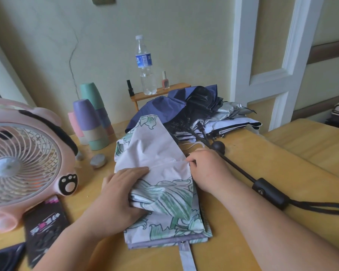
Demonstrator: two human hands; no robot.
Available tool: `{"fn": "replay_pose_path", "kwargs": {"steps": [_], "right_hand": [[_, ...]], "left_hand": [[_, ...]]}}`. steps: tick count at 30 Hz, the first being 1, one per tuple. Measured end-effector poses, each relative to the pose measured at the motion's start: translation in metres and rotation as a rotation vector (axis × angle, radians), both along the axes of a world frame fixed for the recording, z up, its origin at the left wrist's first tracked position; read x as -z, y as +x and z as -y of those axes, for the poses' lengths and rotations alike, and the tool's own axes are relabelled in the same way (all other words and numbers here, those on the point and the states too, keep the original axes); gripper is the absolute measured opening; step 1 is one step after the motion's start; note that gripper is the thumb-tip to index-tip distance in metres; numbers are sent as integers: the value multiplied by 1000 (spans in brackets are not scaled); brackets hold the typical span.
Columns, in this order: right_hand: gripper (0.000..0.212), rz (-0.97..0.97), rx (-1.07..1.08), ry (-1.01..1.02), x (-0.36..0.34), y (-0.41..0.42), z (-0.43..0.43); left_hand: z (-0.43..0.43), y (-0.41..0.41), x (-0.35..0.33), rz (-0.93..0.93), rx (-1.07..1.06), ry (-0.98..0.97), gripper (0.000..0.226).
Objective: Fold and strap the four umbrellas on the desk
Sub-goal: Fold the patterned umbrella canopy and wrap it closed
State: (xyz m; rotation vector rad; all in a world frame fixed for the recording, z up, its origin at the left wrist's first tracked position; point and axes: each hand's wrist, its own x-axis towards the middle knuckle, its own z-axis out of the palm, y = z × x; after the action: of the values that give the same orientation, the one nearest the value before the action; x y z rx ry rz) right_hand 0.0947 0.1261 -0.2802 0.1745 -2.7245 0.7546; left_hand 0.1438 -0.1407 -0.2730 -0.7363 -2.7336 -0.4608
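We find the left hand (123,192) lying low in the middle of the frame, its forearm coming up from the bottom edge. The fingers stretch almost straight across the top of the cloth while the thumb tucks in below, so a bunch of folds is held between them. The right hand (207,169) sits just to the right of centre, wrist bent, fingers curled in, with the fingertips (189,160) pinching the cloth's right edge.

Both hands hold the floral umbrella (164,202), white with green leaf prints, which lies collapsed on the tabletop (262,157) in the lower middle. Its pale strap (187,257) hangs loose towards the bottom edge.

Just beside the right forearm we see a black umbrella handle (270,192) with a wrist loop (317,207), its shaft running up and left into a heap of unfolded umbrellas: a navy umbrella (164,104) on top and a silver-and-white umbrella (233,118) to its right.

At the left edge stands a pink fan (24,165), with stacked cups (90,118) behind it. In the upper middle, a water bottle (145,65) and a nail polish bottle (165,81) stand on a small wooden shelf (172,88).
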Motion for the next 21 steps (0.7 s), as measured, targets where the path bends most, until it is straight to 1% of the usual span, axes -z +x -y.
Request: {"fn": "replay_pose_path", "kwargs": {"steps": [4,6,8,10,11,13,16,19,21], "right_hand": [[29,17,17,31,5,-3,2],[30,9,29,39,5,-2,3],[29,16,28,49,2,0,4],[26,15,13,49,-2,5,4],[22,8,5,17,-3,7,4],[19,-3,13,-142,-4,13,4],[30,71,10,-414,-13,29,1],[24,149,-87,-564,-26,44,-2],[19,172,-126,-713,-33,55,-1]], "left_hand": [[-2,9,-6,149,26,-131,118],[-6,12,-7,167,15,-173,120],[-11,13,-7,171,19,-165,121],[-18,12,-8,182,30,-159,121],[-21,11,-9,189,33,-159,119],[-28,10,-13,210,31,-147,108],[-33,11,-15,241,15,-85,96],[-33,10,-15,245,6,-42,93],[-33,10,-15,235,-4,-36,95]]}}
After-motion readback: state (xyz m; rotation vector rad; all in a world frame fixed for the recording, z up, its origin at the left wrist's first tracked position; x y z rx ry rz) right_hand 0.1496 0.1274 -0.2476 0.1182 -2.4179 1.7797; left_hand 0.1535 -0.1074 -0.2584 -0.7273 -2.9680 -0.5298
